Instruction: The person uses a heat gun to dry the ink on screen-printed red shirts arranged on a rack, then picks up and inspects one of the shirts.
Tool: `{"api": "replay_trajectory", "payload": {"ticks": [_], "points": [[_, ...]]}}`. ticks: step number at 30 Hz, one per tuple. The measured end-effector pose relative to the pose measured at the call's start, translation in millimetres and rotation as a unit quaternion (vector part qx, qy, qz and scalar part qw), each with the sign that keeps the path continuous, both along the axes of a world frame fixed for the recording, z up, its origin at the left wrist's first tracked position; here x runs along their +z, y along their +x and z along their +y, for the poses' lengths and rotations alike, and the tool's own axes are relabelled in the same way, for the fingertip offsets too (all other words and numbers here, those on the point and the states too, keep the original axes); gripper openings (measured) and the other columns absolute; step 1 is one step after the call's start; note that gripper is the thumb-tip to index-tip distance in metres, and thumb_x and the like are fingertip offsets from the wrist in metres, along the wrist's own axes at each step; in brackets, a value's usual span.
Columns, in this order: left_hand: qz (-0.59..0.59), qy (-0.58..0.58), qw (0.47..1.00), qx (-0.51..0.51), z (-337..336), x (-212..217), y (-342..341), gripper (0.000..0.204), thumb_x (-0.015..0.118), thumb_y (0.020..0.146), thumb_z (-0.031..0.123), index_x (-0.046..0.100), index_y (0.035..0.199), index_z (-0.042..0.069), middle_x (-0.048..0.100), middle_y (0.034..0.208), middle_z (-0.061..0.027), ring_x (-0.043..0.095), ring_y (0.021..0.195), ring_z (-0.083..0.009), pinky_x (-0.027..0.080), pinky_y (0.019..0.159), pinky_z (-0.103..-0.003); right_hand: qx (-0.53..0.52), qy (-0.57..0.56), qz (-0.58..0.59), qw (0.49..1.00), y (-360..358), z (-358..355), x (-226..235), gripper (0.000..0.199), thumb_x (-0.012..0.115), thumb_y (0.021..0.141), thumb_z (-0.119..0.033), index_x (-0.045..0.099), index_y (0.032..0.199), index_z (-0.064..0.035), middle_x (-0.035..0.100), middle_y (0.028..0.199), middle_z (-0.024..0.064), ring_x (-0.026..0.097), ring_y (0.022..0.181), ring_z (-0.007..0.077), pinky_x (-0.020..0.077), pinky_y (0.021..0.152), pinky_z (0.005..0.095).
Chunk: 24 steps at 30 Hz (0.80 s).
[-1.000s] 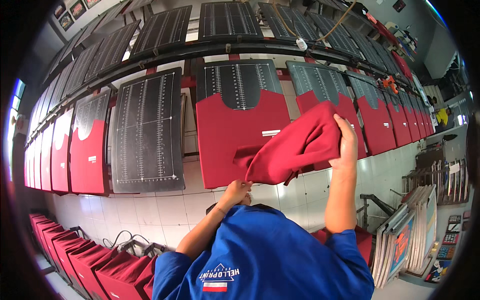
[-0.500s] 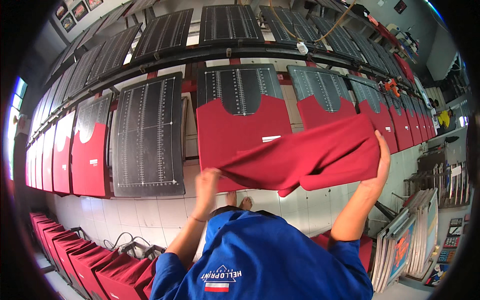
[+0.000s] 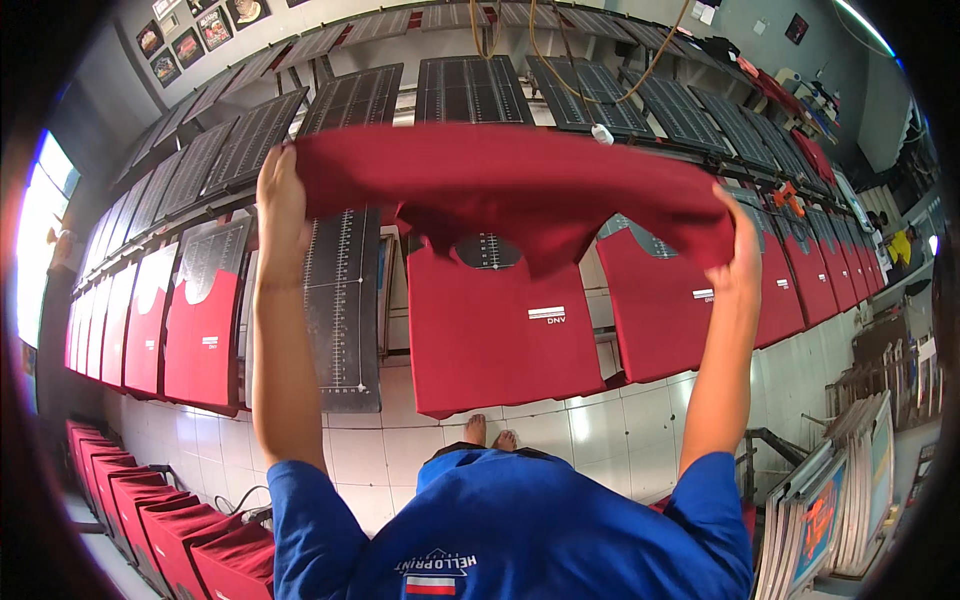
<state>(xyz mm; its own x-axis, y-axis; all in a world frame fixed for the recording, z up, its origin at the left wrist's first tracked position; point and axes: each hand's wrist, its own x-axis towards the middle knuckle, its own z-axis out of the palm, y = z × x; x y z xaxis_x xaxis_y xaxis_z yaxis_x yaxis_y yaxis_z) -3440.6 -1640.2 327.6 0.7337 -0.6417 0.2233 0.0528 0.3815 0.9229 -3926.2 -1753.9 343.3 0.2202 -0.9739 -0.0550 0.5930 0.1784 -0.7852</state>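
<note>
I hold a dark red T-shirt stretched out wide in front of me, above a row of printing boards. My left hand grips its left edge and my right hand grips its right edge. Directly below the shirt is a black gridded board with nothing on it, and beside it a board dressed in a red shirt bearing a small white label. My blue shirt fills the lower middle of the view.
A long curved row of black boards, many wearing red shirts, runs left and right. Folded red shirts are stacked at the lower left. Framed screens lean at the lower right. A cable hangs overhead. White tiled floor lies below.
The bunched red shirt has been spread open: my left hand moved out and up to the left, my right hand out to the right, and the shirt now hangs stretched between them.
</note>
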Motion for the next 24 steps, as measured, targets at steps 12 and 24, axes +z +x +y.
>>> {"api": "replay_trajectory", "payload": {"ticks": [12, 24], "points": [[-0.17, 0.361, 0.916, 0.037, 208, -265, -79, 0.022, 0.045, 0.101, 0.016, 0.051, 0.091, -0.003, 0.052, 0.082, -0.0138, 0.048, 0.077, -0.0194, 0.043, 0.074, -0.035, 0.059, 0.184, 0.159, 0.968, -66, 118, -263, 0.015, 0.062, 0.093, -0.014, 0.063, 0.104, -0.0041, 0.068, 0.104, 0.0073, 0.065, 0.097, 0.017, 0.0522, 0.086, 0.033], [-0.17, 0.433, 0.885, -0.028, 315, -349, -141, 0.024, 0.049, 0.101, 0.022, 0.049, 0.093, -0.001, 0.048, 0.077, -0.015, 0.049, 0.071, -0.0238, 0.043, 0.069, -0.038, 0.105, 0.188, 0.368, 0.905, -129, 202, -328, 0.018, 0.057, 0.098, -0.029, 0.059, 0.103, -0.0122, 0.051, 0.082, -0.0078, 0.037, 0.055, 0.0011, 0.0272, 0.042, 0.0193]]}}
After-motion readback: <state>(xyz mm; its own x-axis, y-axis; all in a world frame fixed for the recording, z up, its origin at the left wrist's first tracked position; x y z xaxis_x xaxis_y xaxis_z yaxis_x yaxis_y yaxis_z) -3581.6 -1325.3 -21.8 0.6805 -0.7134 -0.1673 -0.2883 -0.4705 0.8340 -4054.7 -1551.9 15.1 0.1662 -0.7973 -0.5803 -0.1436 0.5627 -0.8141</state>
